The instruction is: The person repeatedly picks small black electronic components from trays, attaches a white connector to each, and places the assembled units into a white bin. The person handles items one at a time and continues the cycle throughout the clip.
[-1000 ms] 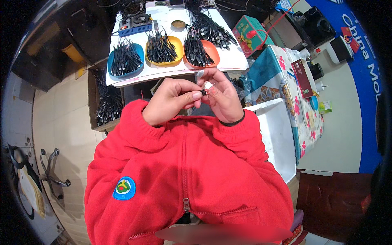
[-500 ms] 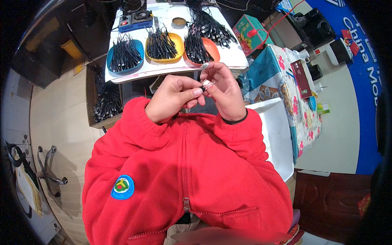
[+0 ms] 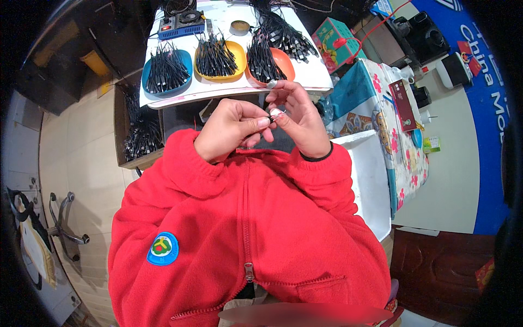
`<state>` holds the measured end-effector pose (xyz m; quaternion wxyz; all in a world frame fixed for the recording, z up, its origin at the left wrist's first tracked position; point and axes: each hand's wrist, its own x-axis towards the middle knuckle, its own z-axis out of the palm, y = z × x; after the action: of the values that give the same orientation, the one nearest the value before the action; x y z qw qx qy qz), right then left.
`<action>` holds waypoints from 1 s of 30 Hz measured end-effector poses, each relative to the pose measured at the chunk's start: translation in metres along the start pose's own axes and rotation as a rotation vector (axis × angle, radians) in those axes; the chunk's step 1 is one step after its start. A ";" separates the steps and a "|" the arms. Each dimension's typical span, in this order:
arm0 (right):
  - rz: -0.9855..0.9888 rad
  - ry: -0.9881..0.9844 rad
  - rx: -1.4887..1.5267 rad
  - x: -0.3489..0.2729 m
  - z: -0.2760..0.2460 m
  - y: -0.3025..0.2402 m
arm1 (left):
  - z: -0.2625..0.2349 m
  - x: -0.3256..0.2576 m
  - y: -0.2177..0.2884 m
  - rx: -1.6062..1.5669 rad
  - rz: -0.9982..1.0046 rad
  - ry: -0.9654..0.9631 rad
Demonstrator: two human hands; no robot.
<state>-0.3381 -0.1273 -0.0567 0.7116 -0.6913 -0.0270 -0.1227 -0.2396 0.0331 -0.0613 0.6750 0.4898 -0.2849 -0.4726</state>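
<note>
My left hand [image 3: 231,129] and my right hand [image 3: 297,117] meet just below the front edge of the white table [image 3: 305,76], above my red fleece jacket. Together their fingertips pinch a small black cable piece with a silvery end [image 3: 274,114]. Both hands have their fingers curled around it. On the table beyond them stand three shallow dishes heaped with black cable pieces: a blue dish [image 3: 163,73] on the left, a yellow dish [image 3: 220,57] in the middle and an orange dish [image 3: 269,64] on the right.
A loose pile of black cables [image 3: 283,32] lies at the table's back right beside a roll of tape [image 3: 238,26] and a blue-based device [image 3: 182,24]. A cardboard box of cables [image 3: 136,133] sits on the floor left. A white box [image 3: 370,185] and flowered cloth [image 3: 392,136] lie right.
My hands stay together on the small cable piece, with only slight shifts of the fingers. The view has shifted a little.
</note>
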 end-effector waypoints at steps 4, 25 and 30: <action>-0.065 0.029 -0.074 0.004 -0.003 0.000 | -0.003 0.000 0.003 0.077 -0.026 0.022; -0.401 -0.001 -0.950 -0.018 -0.013 -0.030 | -0.014 -0.010 0.009 0.050 -0.078 -0.074; -0.612 -0.034 -0.934 -0.011 -0.001 -0.031 | -0.011 -0.013 0.012 0.014 -0.069 -0.098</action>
<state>-0.3555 -0.1276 -0.0285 0.2611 -0.8957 -0.1808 -0.3112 -0.2313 0.0505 -0.0530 0.6403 0.4802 -0.3038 -0.5169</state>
